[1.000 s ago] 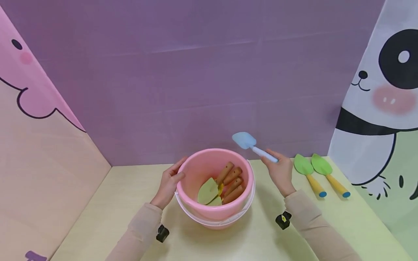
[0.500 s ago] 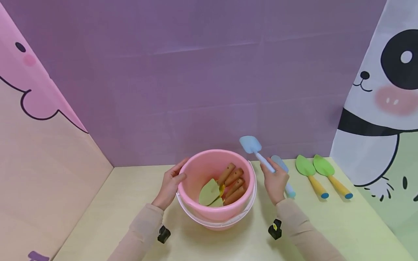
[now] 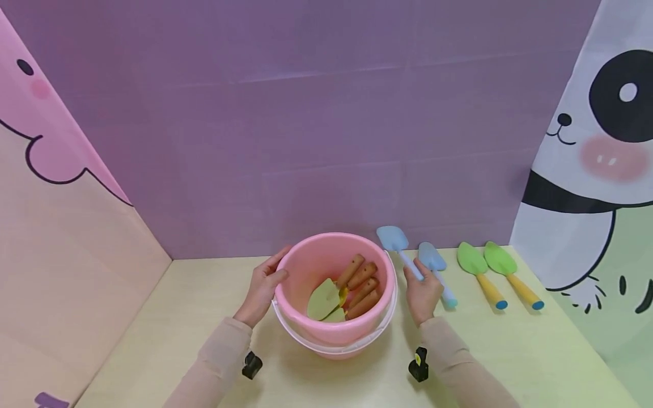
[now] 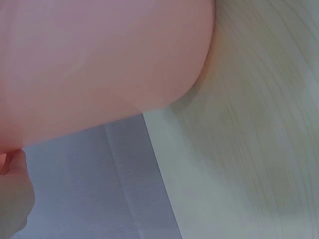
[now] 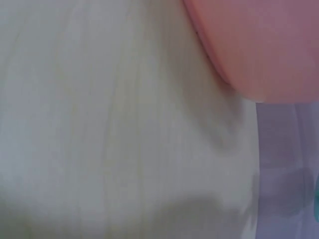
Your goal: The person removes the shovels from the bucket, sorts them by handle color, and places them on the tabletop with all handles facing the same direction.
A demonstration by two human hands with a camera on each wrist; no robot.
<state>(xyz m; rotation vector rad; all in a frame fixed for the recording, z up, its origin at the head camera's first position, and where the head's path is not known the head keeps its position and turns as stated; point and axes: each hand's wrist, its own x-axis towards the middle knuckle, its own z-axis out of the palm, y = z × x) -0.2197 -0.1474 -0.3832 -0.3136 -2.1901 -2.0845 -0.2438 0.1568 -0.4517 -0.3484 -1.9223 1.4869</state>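
A pink bucket (image 3: 326, 335) with a white bail handle (image 3: 352, 347) stands on the table. My left hand (image 3: 261, 290) holds its left rim, thumb over the edge; in the left wrist view that hand (image 4: 17, 196) shows at the lower left corner beside the bucket's wall (image 4: 104, 64). Inside lie several brown wooden handles (image 3: 350, 271) and pale green blades (image 3: 322, 300). To the bucket's right, my right hand (image 3: 423, 296) pinches the handle of a light blue toy shovel (image 3: 392, 238), blade up and near the rim. The right wrist view shows the bucket (image 5: 269, 45), not the fingers.
Just beyond my right hand, a second light blue shovel (image 3: 432, 256) lies on the table (image 3: 204, 317). Two green shovels (image 3: 472, 259) with yellow handles lie farther right. A purple backdrop (image 3: 316, 141) rises behind, with printed panels at both sides.
My right hand has moved left and down towards the bucket with the blue shovel. The second blue shovel behind it has come into sight. The left hand still holds the rim.
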